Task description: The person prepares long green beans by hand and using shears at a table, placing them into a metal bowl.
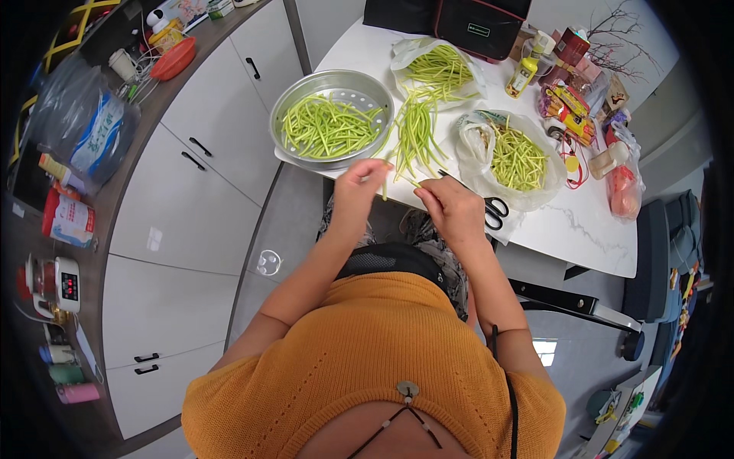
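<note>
In front of my body, at the table's near edge, both hands are closed in a pinch. My left hand (362,190) grips a short piece of green vegetable stem (384,191), which hangs below the fingertips. My right hand (457,210) pinches another thin green stem (414,183) that points toward the left hand. Just beyond them lies a loose bunch of long green stems (417,136). Left of it is a round metal colander (371,96) holding many short stem pieces (325,128). On the right, a plastic bag (470,157) contains cut pieces. Black-handled scissors (495,213) lie beside my right hand.
The white table (589,229) also bears a second plastic bag (401,57) of long stems, a yellow bottle (523,75), snack packets (567,111) and a black box (480,30). White cabinets (180,199) stand left, with a large water jug (95,130) on their counter.
</note>
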Motion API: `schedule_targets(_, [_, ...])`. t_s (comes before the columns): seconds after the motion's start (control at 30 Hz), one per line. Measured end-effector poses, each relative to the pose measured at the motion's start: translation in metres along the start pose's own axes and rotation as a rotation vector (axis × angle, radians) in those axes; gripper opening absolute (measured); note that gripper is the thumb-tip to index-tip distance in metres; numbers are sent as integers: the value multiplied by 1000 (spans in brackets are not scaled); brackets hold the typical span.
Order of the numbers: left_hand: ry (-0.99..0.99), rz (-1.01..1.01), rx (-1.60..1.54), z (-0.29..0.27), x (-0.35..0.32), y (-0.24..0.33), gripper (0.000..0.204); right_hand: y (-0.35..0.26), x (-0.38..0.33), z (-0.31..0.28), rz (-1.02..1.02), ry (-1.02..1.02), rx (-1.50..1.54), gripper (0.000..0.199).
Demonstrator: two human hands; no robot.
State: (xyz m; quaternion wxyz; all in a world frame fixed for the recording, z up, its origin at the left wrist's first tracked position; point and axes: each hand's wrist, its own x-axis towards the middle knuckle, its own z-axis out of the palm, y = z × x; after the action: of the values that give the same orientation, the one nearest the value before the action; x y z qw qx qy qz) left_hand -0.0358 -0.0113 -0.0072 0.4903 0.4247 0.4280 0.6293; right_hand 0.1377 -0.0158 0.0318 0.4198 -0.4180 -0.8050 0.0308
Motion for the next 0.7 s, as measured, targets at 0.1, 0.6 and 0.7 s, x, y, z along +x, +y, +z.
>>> schedule_targets(0.1, [111,-25,-186,-11,11,9,19,8,-4,-8,7,-93,-31,13])
schedule_targets(0.6, [46,-62,-375,-15,12,14,12,81,9,-71,283,166,-286,29])
schedule_targets(0.7, [1,-87,-343,-6,8,17,9,35,8,-43,343,16,154,16])
